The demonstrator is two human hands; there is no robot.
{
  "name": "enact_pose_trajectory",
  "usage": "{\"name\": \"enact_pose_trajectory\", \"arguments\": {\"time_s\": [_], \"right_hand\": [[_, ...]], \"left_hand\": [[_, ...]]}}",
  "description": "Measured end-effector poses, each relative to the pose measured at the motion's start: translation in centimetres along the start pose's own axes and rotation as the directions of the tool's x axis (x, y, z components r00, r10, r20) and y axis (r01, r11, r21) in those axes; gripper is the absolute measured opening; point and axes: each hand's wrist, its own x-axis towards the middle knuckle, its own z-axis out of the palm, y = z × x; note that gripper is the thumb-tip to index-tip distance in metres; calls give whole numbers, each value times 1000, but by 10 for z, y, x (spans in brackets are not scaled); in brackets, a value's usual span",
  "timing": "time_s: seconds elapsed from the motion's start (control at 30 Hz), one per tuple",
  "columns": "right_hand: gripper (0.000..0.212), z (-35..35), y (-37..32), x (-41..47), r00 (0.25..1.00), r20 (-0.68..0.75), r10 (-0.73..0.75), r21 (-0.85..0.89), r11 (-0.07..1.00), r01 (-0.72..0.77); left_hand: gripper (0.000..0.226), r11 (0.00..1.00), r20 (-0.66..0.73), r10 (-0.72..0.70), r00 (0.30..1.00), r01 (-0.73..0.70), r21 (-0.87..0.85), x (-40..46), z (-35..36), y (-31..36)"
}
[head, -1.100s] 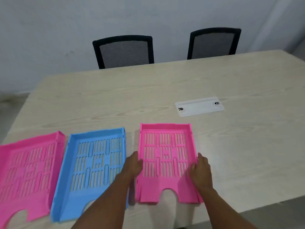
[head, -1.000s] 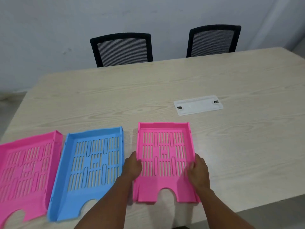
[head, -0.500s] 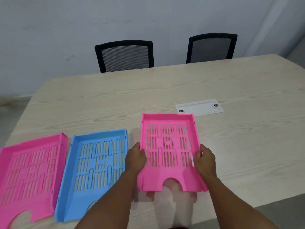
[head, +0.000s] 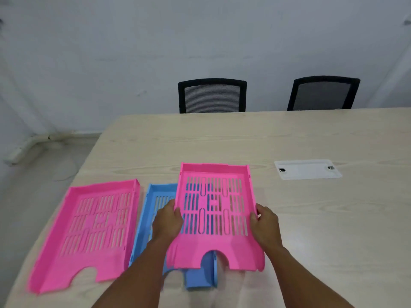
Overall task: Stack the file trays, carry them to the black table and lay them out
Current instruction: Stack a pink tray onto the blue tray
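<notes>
Both hands are on the same pink file tray [head: 216,215] here. The left hand [head: 167,221] has its fingers wrapped over the tray's left wall at about 9 o'clock, and the right hand [head: 265,225] is clamped on the right wall at 3 o'clock, thumb on the inside of the rim. So both sets of fingers are closed around that one tray, nothing loose.

The held tray is up off the wooden surface [head: 333,230] and sits over the right part of the blue file tray [head: 155,203]. You can see blue through the pink slots, and the blue tray's front end pokes out below the pink one's cutout at 6 o'clock. Can't tell if the two are actually touching or if the pink one is just hovering above it.

Off at 9 o'clock from the blue tray, just beside it, a second pink file tray [head: 93,232] lies flat on the surface with its notched end toward the camera.

At about 2 o'clock from the held tray there's a white cable cover plate [head: 308,169] set flush in the surface. Two black mesh-back chairs [head: 212,96] are parked at the far edge, 12 to 1 o'clock, against a pale wall.
</notes>
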Motion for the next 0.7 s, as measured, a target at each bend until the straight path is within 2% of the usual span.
{"name": "enact_pose_trajectory", "arguments": {"time_s": [0.23,0.47,0.7], "right_hand": [[20,57,-34,-20,994,102,-46,16,999,45],[21,93,-53,-38,988,152,-34,23,999,30],[22,98,-59,-42,990,140,-21,18,1000,19]], "left_hand": [[44,996,-47,-84,995,84,-11,-1,-39,-63],[35,994,-52,-106,993,107,27,2,-59,-108],[38,995,-10,-97,995,97,18,5,-60,-112]]}}
